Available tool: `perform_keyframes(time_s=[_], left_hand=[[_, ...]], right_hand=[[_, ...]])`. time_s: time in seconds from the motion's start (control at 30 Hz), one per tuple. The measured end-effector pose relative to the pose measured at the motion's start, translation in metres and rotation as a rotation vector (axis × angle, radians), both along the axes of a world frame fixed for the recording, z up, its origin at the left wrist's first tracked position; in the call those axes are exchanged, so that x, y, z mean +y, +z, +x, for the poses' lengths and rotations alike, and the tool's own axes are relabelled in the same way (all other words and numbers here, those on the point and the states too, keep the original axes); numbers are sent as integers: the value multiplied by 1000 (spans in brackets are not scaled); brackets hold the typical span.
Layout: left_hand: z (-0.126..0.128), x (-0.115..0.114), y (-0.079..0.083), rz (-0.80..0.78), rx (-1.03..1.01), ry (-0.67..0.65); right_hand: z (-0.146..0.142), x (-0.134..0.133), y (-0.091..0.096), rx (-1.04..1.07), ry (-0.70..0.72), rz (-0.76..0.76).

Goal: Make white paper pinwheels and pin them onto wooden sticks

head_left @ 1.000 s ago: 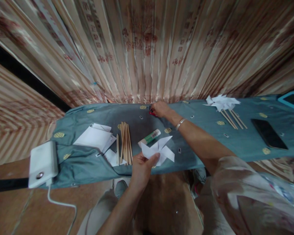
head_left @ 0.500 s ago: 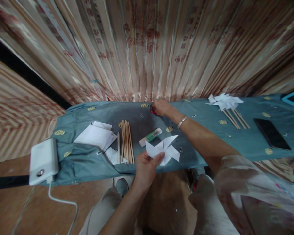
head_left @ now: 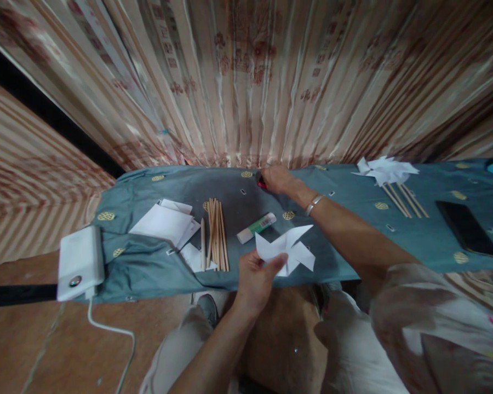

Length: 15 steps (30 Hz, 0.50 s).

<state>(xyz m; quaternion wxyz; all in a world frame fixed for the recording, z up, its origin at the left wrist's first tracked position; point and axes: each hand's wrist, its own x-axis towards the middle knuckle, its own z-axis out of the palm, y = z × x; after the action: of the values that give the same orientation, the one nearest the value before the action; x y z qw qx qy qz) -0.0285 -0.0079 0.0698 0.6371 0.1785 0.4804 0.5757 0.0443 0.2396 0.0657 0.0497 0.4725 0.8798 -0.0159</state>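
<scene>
Between the thumb and fingers of my left hand (head_left: 257, 276) is a white paper pinwheel (head_left: 286, 250), held flat near the front edge of the cloth-covered table. Reaching to the table's far edge, my right hand (head_left: 278, 179) has its fingers closed on a small red and black object (head_left: 262, 181); the hand covers much of it, and its kind is unclear. A green and white glue stick (head_left: 256, 227) lies just behind the pinwheel. To its left are several wooden sticks (head_left: 217, 235) in a bundle, with a thicker, pointed stick (head_left: 202, 243) beside them.
White paper sheets (head_left: 164, 221) lie on the left of the teal cloth (head_left: 143, 273). Finished pinwheels (head_left: 386, 169) on sticks rest at the back right, near a black phone (head_left: 468, 228). A white power bank (head_left: 81, 262) with a cable is at the left end. A curtain (head_left: 246, 98) hangs behind.
The camera view has shifted, so the table sits slightly further right. My left hand has carried the pinwheel a little to the right. My right hand remains at the red and black object.
</scene>
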Motion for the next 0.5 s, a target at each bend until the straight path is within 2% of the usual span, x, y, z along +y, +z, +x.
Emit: perform_keyframes(time_s=[0.2, 0.5], left_hand=[[1, -1, 0, 3, 21, -15], [1, 0, -1, 6, 21, -1]], right_hand=[[11, 6, -1, 33, -54, 52], [17, 10, -12, 164, -97, 64]])
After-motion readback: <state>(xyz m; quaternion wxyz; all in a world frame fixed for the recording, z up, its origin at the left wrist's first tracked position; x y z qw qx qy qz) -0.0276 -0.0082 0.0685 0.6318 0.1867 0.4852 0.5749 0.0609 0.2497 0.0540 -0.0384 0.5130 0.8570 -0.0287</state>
